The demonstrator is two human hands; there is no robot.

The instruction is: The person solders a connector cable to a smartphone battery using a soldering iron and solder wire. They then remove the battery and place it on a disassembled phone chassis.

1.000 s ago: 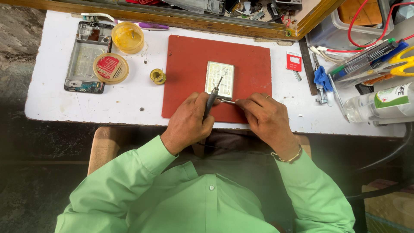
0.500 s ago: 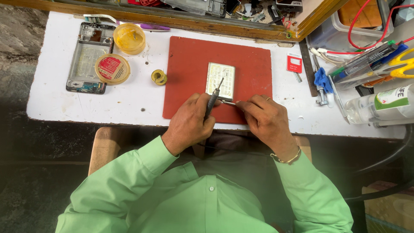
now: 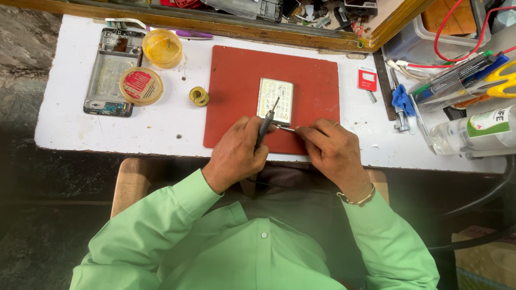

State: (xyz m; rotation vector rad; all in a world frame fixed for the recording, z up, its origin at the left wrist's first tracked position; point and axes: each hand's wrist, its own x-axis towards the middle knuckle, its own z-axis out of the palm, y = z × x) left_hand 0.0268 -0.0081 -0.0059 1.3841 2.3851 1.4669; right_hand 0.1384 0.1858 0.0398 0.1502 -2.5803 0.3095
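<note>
A small rectangular metal-shielded circuit board (image 3: 275, 100) lies upright on a red rubber mat (image 3: 236, 86) on the white table. My left hand (image 3: 236, 153) grips a dark pen-shaped soldering tool (image 3: 265, 122), its thin tip resting on the board's lower edge. My right hand (image 3: 330, 150) pinches thin metal tweezers (image 3: 285, 128) whose points reach the same lower edge of the board. Both hands rest on the mat's near edge.
An opened phone frame (image 3: 110, 70), two round yellow tins (image 3: 141, 86) (image 3: 162, 48) and a small solder spool (image 3: 199, 96) lie left of the mat. A red card (image 3: 367, 79), blue tool (image 3: 400, 102), clear bottle (image 3: 473, 131) and a cluttered tray stand to the right.
Hands, tool and tweezers stay at the board's lower edge; only the camera view has shifted slightly.
</note>
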